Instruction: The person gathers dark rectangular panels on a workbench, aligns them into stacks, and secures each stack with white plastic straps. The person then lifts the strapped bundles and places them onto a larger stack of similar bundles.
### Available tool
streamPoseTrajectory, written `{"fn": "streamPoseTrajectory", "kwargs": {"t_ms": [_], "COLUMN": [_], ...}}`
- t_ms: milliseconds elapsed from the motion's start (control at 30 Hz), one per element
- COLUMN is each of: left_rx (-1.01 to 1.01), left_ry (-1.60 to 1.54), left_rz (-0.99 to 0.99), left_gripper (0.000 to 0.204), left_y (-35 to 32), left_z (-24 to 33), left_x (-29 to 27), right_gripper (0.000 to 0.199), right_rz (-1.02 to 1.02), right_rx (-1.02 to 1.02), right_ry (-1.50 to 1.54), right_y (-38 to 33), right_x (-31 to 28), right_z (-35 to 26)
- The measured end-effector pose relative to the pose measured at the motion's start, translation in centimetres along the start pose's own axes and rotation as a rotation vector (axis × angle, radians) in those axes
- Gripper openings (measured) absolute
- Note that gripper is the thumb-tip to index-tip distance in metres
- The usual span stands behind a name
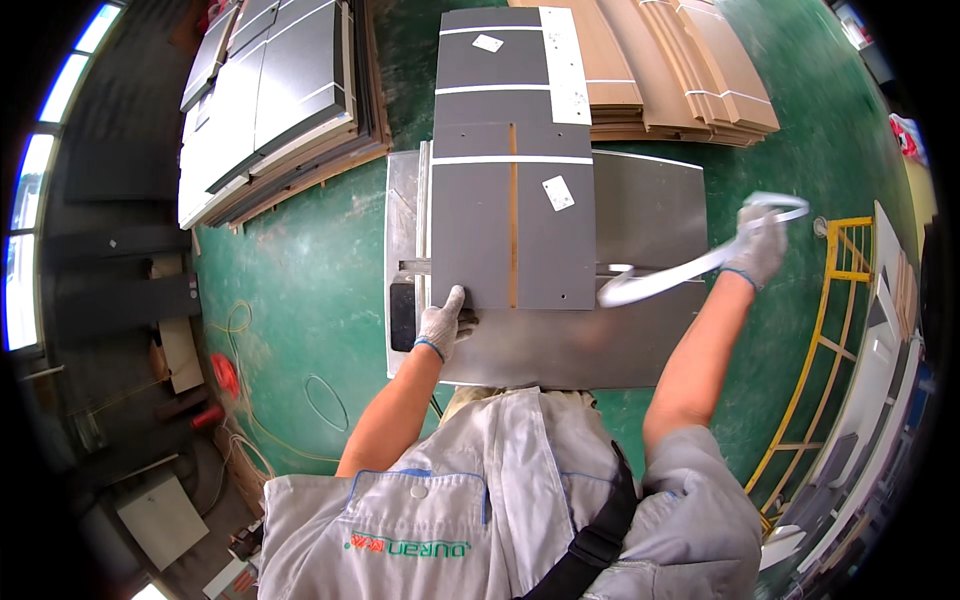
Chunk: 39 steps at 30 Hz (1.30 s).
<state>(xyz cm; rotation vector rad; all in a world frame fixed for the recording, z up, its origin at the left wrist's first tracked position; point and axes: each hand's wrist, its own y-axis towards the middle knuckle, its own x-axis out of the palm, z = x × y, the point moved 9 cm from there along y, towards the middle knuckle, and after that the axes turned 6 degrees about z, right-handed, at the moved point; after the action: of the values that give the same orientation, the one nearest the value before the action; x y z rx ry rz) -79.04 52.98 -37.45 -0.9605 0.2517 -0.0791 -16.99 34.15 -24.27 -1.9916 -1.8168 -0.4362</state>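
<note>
A bundle of grey panels [474, 220] lies lengthwise on the metal table in front of me, with white straps across it. An orange-brown strip runs along its middle, and a white perforated strip [566, 65] lies at its far right. My left hand [446, 325], in a pale knit glove, is closed at the bundle's near left corner. One digit lies against the top, and the others bend at the near edge. Out to the right, my gloved right hand [762, 245] is raised and closed on a loose white strap [670, 284]. The strap trails toward the bundle, blurred by motion.
The metal table [560, 350] has a slot across it. Stacked grey panels [295, 90] stand at far left, flat brown cardboard [660, 60] at far right. A yellow frame rack [825, 330] stands at right. Cables and a red coil [224, 375] lie on the green floor.
</note>
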Motion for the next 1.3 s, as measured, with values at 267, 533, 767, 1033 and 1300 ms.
{"fn": "streamPoseTrajectory", "kwargs": {"t_ms": [267, 533, 767, 1033, 1300], "left_rx": [0.027, 0.009, 1.226, 1.095, 1.058], "left_ry": [-0.014, 0.004, 1.164, 1.736, 1.082], "left_rz": [-0.026, -0.189, 0.242, 0.475, 0.825], "left_gripper": [0.061, 0.055, 0.027, 0.017, 0.034], "left_y": [1.6, 1.4, -7.7, 3.5, -2.0], "left_z": [-0.3, -0.2, 13.5, 19.5, 31.1], "left_x": [0.1, 0.2, -2.7, -15.9, -32.7], "right_gripper": [0.023, 0.018, 0.023, 0.022, 0.023], "right_rz": [-1.045, -1.203, -1.215, -1.251, -1.142], "right_rx": [-1.332, -1.237, -1.24, -1.306, -1.305], "right_ry": [-0.517, -0.909, -0.924, -1.077, -1.137], "right_y": [-39.8, -48.8, -48.6, -50.2, -50.1], "right_x": [24.8, 13.7, 12.4, 13.6, 13.0], "right_z": [-13.1, 13.8, 14.9, 14.6, 15.2]}}
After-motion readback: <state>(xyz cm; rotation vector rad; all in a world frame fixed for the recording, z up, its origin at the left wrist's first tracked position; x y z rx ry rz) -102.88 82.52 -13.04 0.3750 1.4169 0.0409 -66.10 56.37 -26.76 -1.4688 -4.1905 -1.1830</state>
